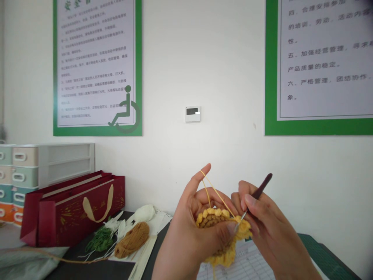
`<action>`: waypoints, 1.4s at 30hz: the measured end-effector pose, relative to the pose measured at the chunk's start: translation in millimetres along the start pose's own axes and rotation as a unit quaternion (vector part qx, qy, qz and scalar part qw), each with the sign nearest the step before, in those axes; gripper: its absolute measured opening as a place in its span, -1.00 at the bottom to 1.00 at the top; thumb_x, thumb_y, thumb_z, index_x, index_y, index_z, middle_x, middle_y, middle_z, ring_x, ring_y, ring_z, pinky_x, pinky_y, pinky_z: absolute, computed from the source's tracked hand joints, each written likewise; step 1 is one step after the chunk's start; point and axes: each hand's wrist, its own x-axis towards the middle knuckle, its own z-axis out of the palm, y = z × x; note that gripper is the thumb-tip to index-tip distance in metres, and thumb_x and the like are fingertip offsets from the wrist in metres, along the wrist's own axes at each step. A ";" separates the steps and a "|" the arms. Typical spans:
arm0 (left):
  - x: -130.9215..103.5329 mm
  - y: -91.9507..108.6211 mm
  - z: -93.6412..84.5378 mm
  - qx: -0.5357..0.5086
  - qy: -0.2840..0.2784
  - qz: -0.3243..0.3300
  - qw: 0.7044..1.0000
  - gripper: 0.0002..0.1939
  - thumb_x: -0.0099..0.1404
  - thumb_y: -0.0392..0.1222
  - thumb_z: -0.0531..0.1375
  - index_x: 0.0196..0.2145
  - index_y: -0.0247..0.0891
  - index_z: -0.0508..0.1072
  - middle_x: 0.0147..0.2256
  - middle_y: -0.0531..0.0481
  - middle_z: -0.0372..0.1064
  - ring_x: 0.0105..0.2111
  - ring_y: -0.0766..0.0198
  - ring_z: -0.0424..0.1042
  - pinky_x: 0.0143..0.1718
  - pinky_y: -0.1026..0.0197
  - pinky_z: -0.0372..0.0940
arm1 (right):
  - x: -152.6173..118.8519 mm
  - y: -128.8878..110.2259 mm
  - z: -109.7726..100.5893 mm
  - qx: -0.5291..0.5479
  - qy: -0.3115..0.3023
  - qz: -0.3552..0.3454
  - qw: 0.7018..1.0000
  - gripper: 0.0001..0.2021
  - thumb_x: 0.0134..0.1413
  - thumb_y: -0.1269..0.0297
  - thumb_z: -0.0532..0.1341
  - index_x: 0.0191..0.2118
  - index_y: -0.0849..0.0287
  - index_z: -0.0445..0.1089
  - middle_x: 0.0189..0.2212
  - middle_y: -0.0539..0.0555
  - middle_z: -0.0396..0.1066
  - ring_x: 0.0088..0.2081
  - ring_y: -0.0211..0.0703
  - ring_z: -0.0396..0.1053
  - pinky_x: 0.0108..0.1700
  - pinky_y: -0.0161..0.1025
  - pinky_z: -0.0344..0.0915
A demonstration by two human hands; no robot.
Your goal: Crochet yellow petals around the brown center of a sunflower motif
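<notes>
My left hand (198, 221) is closed on a round crocheted piece (214, 213), yellow and bumpy at the rim and brown inside. Its thumb lies across the front of the piece. Over the raised index finger runs a strand of yellow yarn (219, 195), which comes down to the rim. Between thumb and fingers, my right hand (262, 214) grips a crochet hook (261, 186) with a dark handle. The metal shaft slants down to the right edge of the piece, where its tip is partly hidden by the stitches.
Brown yarn (133, 239), green yarn (100, 240) and white yarn (145, 213) lie at left beside a ruler (143, 258). Dark red gift bags (75, 210) stand by drawer units (67, 157). Printed paper (247, 262) and a green cutting mat (323, 254) lie beneath my hands.
</notes>
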 end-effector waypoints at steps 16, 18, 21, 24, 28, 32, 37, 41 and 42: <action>3.1 -9.6 11.1 -0.030 0.105 -0.003 0.994 -0.12 -0.04 -0.40 0.54 0.23 -0.24 0.38 -0.42 0.08 0.47 -0.51 0.36 0.39 -0.42 0.28 0.29 | -1.8 17.8 -14.8 -0.479 0.090 -0.529 0.694 -0.46 -0.05 0.65 0.39 -0.05 -0.20 0.57 -0.35 -0.01 0.56 -0.31 -0.07 0.45 -0.23 -0.03 0.37; 6.2 -11.9 6.6 -0.103 0.056 -0.061 0.991 -0.15 -0.12 -0.43 0.56 0.15 -0.30 0.46 -0.41 0.07 0.46 -0.48 0.33 0.43 -0.38 0.26 0.34 | -1.2 23.0 -12.4 -0.405 0.103 -0.545 0.727 -0.55 0.08 0.57 0.33 -0.04 -0.18 0.56 -0.41 -0.02 0.53 -0.38 -0.11 0.39 -0.29 -0.05 0.33; 7.5 -12.6 1.0 -0.156 0.009 -0.080 0.984 -0.15 -0.13 -0.44 0.55 0.16 -0.31 0.49 -0.41 0.07 0.42 -0.44 0.30 0.45 -0.32 0.21 0.38 | 1.4 28.4 0.9 -0.168 0.100 -0.427 0.883 -0.91 0.31 0.28 0.27 -0.17 -0.05 0.52 -0.49 -0.01 0.42 -0.43 -0.14 0.31 -0.34 -0.08 0.27; 5.5 -7.9 -0.5 -0.138 -0.014 -0.066 0.988 -0.13 -0.06 -0.47 0.53 0.22 -0.23 0.46 -0.41 0.05 0.45 -0.40 0.27 0.46 -0.29 0.20 0.36 | 2.0 23.7 11.8 0.002 0.075 -0.305 0.949 -0.87 0.36 0.19 0.21 -0.26 0.00 0.43 -0.56 -0.05 0.29 -0.46 -0.19 0.24 -0.38 -0.16 0.21; 3.3 -1.0 -0.3 -0.097 -0.033 -0.067 0.992 -0.21 -0.09 -0.43 0.55 0.13 -0.22 0.54 -0.44 0.04 0.48 -0.48 0.34 0.40 -0.39 0.26 0.29 | -0.3 10.4 10.9 0.083 0.031 -0.194 0.977 -0.73 0.42 0.18 0.07 -0.34 0.06 0.37 -0.61 -0.06 0.17 -0.53 -0.23 0.12 -0.46 -0.23 0.16; 2.9 -0.6 0.1 -0.048 -0.006 -0.046 0.998 -0.32 -0.08 -0.35 0.57 0.04 -0.22 0.58 -0.42 0.05 0.45 -0.45 0.35 0.37 -0.38 0.27 0.25 | -0.7 6.3 6.4 0.084 -0.021 -0.101 0.991 -0.67 0.43 0.12 0.05 -0.39 0.09 0.34 -0.62 -0.09 0.10 -0.54 -0.27 0.03 -0.45 -0.29 0.15; 2.0 -2.1 3.0 0.020 0.058 -0.013 0.998 -0.10 0.03 -0.31 0.54 0.29 -0.07 0.34 -0.39 0.12 0.39 -0.47 0.36 0.34 -0.41 0.25 0.19 | 1.4 8.6 3.3 -0.039 0.023 -0.146 0.988 -0.76 0.34 0.10 0.22 -0.34 0.08 0.37 -0.50 -0.08 0.25 -0.46 -0.33 0.14 -0.38 -0.39 0.21; 1.5 -2.7 5.5 0.011 0.073 0.010 0.997 0.04 0.09 -0.35 0.49 0.40 0.05 0.11 -0.41 0.15 0.38 -0.50 0.36 0.33 -0.42 0.24 0.19 | 3.9 10.6 -1.4 -0.150 0.022 -0.221 0.964 -0.83 0.37 0.19 0.20 -0.29 0.06 0.39 -0.37 -0.05 0.33 -0.33 -0.32 0.30 -0.27 -0.40 0.30; 1.3 -2.9 6.1 0.007 0.074 0.011 0.997 0.06 0.09 -0.36 0.49 0.40 0.07 0.09 -0.41 0.15 0.39 -0.50 0.36 0.33 -0.42 0.24 0.20 | 4.7 11.6 -1.8 -0.173 0.015 -0.240 0.955 -0.86 0.38 0.22 0.20 -0.27 0.06 0.40 -0.34 -0.05 0.34 -0.30 -0.32 0.33 -0.26 -0.40 0.33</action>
